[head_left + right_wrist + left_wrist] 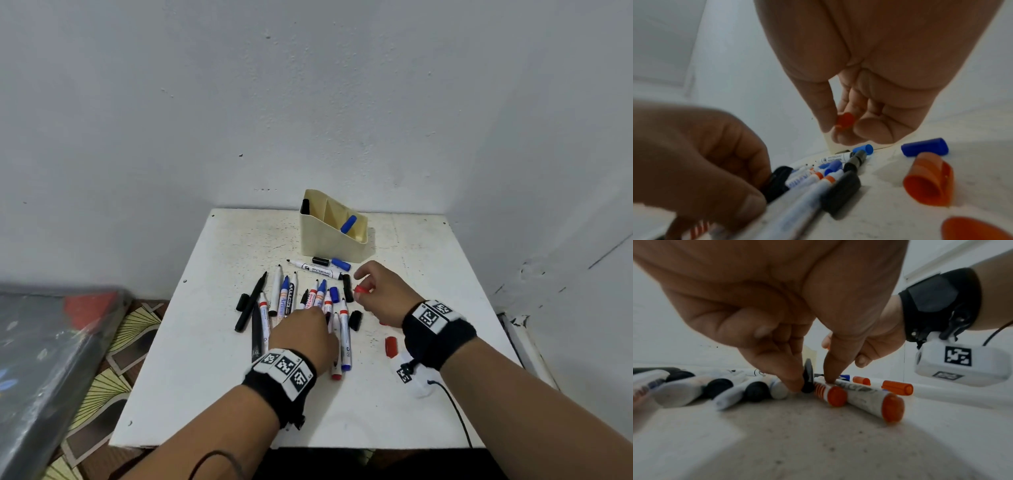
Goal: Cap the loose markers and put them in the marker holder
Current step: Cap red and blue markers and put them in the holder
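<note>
Several uncapped markers lie in a pile mid-table. My left hand reaches down into the pile. In the left wrist view its thumb presses on a red-ended marker and its forefinger sits across a black piece, pinching them. Right of the pile, my right hand hovers and pinches a red cap in its fingertips. The cream marker holder stands at the back with a blue-capped marker and a black one in it.
Loose caps lie about: a red cap under my right wrist, a blue cap before the holder, and black caps. Walls close the back and right. A shiny wrapped slab sits left of the table.
</note>
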Tool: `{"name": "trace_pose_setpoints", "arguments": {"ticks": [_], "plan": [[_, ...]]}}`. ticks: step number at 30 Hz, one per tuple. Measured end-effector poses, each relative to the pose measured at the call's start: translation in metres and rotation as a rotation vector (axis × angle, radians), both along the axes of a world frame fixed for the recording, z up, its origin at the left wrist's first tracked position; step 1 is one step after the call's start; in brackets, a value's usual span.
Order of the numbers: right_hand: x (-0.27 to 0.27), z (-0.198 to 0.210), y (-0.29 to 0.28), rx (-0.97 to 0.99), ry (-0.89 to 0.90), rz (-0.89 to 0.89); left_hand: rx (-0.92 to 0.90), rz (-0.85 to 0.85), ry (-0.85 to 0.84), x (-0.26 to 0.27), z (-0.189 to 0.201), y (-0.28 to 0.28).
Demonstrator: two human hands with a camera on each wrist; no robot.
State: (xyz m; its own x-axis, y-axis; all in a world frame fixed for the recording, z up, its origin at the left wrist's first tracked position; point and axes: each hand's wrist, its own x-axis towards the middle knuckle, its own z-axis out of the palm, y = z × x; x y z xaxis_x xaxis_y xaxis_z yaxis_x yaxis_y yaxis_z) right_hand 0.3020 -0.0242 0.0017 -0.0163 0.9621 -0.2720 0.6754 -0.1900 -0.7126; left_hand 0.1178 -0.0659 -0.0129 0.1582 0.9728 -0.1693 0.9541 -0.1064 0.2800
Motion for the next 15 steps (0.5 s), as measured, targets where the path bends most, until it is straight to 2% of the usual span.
{"name": "trace_pose_setpoints", "arguments": {"ticks": [5,9,15], "plan": [[0.017,0.001,-0.016,-0.047,0.396,-0.089,-0.067,0.051,-0.084,0.007,-0.005,0.002],[0.027,0.000,-0.021,-0.031,0.525,-0.181,-0.069,0.090,-0.126,0.009,-0.001,-0.003],[0.043,-0.010,-0.029,-0.038,0.589,-0.312,-0.064,0.001,0.009,0.020,0.001,-0.011]]}}
